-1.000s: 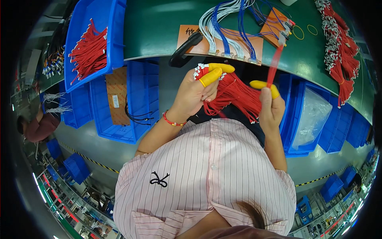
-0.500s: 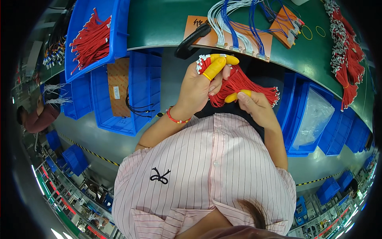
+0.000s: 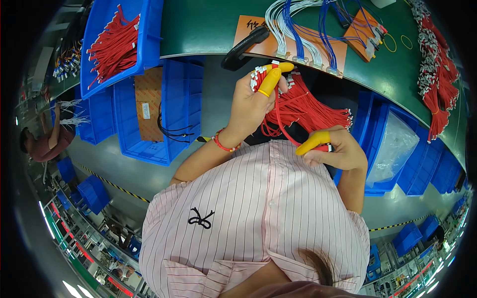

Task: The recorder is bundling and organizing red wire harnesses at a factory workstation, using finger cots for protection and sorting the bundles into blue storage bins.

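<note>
My left hand (image 3: 252, 102), with yellow finger cots on thumb and forefinger, is closed round several red cables whose white connectors poke out beside the fingers. One red cable (image 3: 283, 126) runs from its fingertips down to my right hand (image 3: 343, 151). There the fingers, one in a yellow cot, pinch that cable near its white-tipped end. Behind the hands a thick bundle of red cables (image 3: 318, 107) lies below the table edge, white connectors at both ends. What supports the bundle is hard to see.
A blue bin (image 3: 153, 37) of red cables stands at the left of the green table (image 3: 203, 30). White and blue cables lie on an orange board (image 3: 248, 37), beside a black handle-like object (image 3: 243, 48). More red cable bundles (image 3: 431, 64) lie at right. Blue crates (image 3: 189, 109) flank me.
My right hand has moved down and right from the bundle, drawing out one red cable end. That cable now stretches between both hands. My left hand still grips its cables.
</note>
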`<state>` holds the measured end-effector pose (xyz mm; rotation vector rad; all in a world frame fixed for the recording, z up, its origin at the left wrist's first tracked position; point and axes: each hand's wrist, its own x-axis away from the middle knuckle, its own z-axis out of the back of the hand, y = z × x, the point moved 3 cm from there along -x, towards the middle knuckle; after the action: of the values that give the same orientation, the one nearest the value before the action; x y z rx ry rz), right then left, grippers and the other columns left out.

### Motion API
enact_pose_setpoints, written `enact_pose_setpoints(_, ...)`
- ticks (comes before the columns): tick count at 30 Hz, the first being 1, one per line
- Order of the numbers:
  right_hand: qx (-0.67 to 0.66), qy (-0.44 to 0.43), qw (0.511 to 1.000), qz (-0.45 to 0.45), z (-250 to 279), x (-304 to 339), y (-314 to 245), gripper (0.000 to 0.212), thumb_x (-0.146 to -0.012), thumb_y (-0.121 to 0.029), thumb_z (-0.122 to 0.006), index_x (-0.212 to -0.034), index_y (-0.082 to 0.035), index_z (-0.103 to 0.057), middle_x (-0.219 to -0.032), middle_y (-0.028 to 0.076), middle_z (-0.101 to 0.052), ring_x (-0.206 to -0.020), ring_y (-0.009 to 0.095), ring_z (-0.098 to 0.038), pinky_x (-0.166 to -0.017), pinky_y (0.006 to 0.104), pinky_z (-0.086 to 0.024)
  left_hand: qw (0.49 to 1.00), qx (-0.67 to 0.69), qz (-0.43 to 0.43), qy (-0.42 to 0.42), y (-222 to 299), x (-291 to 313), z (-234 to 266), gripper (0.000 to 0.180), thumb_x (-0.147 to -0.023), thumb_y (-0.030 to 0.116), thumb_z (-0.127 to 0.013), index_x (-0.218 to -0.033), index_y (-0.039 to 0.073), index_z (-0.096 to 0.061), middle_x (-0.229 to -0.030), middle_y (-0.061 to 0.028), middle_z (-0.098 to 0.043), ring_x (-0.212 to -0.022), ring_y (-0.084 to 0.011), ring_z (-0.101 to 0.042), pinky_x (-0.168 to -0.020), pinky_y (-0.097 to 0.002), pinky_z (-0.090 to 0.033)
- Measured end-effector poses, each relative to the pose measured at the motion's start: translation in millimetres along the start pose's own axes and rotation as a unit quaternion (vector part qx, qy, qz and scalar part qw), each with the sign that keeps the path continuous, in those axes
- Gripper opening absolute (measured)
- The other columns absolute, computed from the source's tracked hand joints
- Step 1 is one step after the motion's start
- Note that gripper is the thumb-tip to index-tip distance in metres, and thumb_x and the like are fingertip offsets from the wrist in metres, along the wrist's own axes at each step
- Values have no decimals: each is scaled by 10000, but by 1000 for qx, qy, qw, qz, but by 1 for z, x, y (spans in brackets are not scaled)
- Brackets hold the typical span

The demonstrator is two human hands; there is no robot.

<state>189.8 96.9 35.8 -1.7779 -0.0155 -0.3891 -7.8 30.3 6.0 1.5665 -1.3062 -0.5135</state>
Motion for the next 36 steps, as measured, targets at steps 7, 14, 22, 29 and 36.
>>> enact_pose_setpoints(7,-148,-34,986,66,13,5,13,211,-830,20,-690,-1018,100,-637,-876,191,-693,-768,236,-703,-680,331,-583,997,64,45,-5,1,-6,3,282,-1025,207,-456,-1009,-27,-612,-653,23,-501,-435,-7,-299,-390,-200,-204)
enact_pose_setpoints(14,-311,15,932,183,24,4,18,277,-881,-118,-648,-1014,116,-582,-829,263,-654,-651,291,-686,-534,371,-571,995,81,49,24,-6,-14,-2,278,-1020,196,-461,-1021,-36,-614,-655,21,-507,-440,-10,-312,-394,-201,-213)
enact_pose_setpoints(22,-310,163,918,184,31,-10,35,227,-932,-163,-579,-963,49,-655,-1022,210,-577,-745,220,-641,-733,326,-542,995,90,9,48,-10,-12,-10,256,-1014,188,-465,-1003,-25,-606,-689,2,-523,-462,0,-308,-414,-184,-237)
enact_pose_setpoints(29,-352,185,900,182,18,-16,36,272,-965,-116,-522,-1152,65,-599,-951,181,-638,-760,235,-665,-730,339,-552,994,53,-68,66,-13,-19,-14,243,-1011,190,-468,-955,-14,-590,-698,-6,-540,-479,2,-340,-421,-175,-245)
enact_pose_setpoints(36,-305,177,932,79,22,-31,25,315,-994,-149,-481,-1160,99,-583,-923,127,-652,-639,132,-600,-635,248,-511,992,109,61,11,0,-22,-3,311,-1010,218,-472,-983,-44,-637,-694,-4,-574,-455,-13,-333,-413,-187,-236)
